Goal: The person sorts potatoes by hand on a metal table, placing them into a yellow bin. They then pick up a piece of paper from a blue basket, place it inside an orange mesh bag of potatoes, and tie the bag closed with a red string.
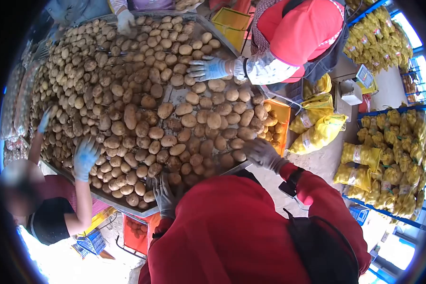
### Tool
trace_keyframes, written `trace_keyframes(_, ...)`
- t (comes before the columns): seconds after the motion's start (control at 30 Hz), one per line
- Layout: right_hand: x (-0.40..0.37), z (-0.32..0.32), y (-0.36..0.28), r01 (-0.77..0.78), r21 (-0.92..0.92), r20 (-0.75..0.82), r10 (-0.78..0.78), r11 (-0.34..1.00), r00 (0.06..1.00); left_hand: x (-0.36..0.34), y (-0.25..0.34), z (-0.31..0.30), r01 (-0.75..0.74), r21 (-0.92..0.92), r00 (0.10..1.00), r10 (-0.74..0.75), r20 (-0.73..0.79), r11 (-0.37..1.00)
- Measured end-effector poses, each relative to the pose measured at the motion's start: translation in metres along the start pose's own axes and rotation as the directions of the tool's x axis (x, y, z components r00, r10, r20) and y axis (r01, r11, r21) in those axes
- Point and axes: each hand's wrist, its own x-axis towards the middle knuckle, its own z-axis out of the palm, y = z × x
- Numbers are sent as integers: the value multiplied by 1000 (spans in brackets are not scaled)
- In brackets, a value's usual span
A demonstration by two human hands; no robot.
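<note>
Potatoes cover a large metal-edged sorting table in a thick layer. At the near edge, my left hand in a grey glove lies against the potatoes, its fingers stretched out and apart. My right hand, gloved in grey too, reaches over the table's right corner. Its slightly blurred fingers are extended beside the nearest potatoes, with nothing visibly gripped. A patch of bare metal shows through the potatoes near the middle.
An orange crate with potatoes stands off the right end. Yellow net sacks lie beyond it, and more sacks fill blue racks. Co-workers' gloved hands work across and to the left. A red crate sits below the near edge.
</note>
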Motion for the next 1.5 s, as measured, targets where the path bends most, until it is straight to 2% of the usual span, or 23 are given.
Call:
trace_keyframes(0.13,32,-19,9,-459,-31,-238,440,888,866,2,1,1,20,1,1000,-20,-25,1000)
trace_keyframes(0.23,93,-42,-18,-279,-17,-111,275,960,955,3,5,0,22,-2,1000,-22,-22,1000)
trace_keyframes(0.33,101,0,-34,-273,106,-70,281,956,957,7,6,1,20,11,1000,-20,-24,1000)
trace_keyframes(0.47,85,-42,-27,-506,43,102,500,862,860,7,7,1,39,16,999,-39,-16,999)
trace_keyframes(0.6,18,-16,20,-690,-138,-5,696,710,718,9,11,1,73,-3,997,-73,-4,997)
trace_keyframes(0.67,-8,-13,32,-628,-64,-223,602,776,767,12,15,-3,119,-50,993,-118,17,992)
trace_keyframes(0.73,-11,-10,30,-608,-54,-196,588,792,784,14,21,2,118,-58,993,-118,8,991)
trace_keyframes(0.83,33,-29,7,-564,-35,-106,558,825,823,29,27,31,-136,231,949,194,-247,963)
trace_keyframes(0.93,72,-4,-1,-131,-48,-308,110,990,945,50,52,15,14,168,993,-34,117,986)
trace_keyframes(0.97,90,7,-8,-70,81,-219,86,994,972,62,48,18,-81,157,997,79,19,984)
trace_keyframes(1.0,110,34,-10,-91,41,-42,93,995,995,72,44,23,-176,167,977,193,-90,970)
trace_keyframes(1.03,134,41,-18,-11,57,136,3,998,991,81,53,11,-148,162,988,153,-17,976)
trace_keyframes(1.07,179,-1,-36,150,76,-133,-139,986,981,92,64,-8,-124,152,992,116,56,981)
trace_keyframes(1.13,250,-46,-57,282,117,-406,-213,952,889,112,71,-30,112,-172,984,-85,154,979)
trace_keyframes(1.2,303,-53,-51,200,259,-418,-76,945,905,99,51,-9,116,-283,982,-153,-112,952)
trace_keyframes(1.23,332,-88,-56,-110,394,-248,220,913,943,91,42,-2,112,-333,958,-191,-215,936)
trace_keyframes(1.27,365,-128,-50,-427,469,-29,497,773,868,84,38,-4,121,-244,941,-189,-281,962)
trace_keyframes(1.3,396,-137,-17,-365,637,-148,573,678,806,70,40,-10,139,-152,926,-183,-331,979)
trace_keyframes(1.33,418,-147,10,-275,656,-364,614,703,700,53,41,-11,164,-63,912,-176,-371,984)
trace_keyframes(1.37,446,-168,37,-151,584,-639,567,797,519,37,37,-2,182,-21,913,-177,-367,983)
trace_keyframes(1.4,468,-185,62,-89,497,-796,495,863,350,21,36,7,211,-20,922,-205,-327,977)
trace_keyframes(1.43,488,-204,79,-25,482,-838,469,876,280,14,35,13,238,-15,929,-232,-289,971)
trace_keyframes(1.5,491,-228,77,249,642,-747,520,725,414,15,36,11,260,-4,932,-252,-258,966)
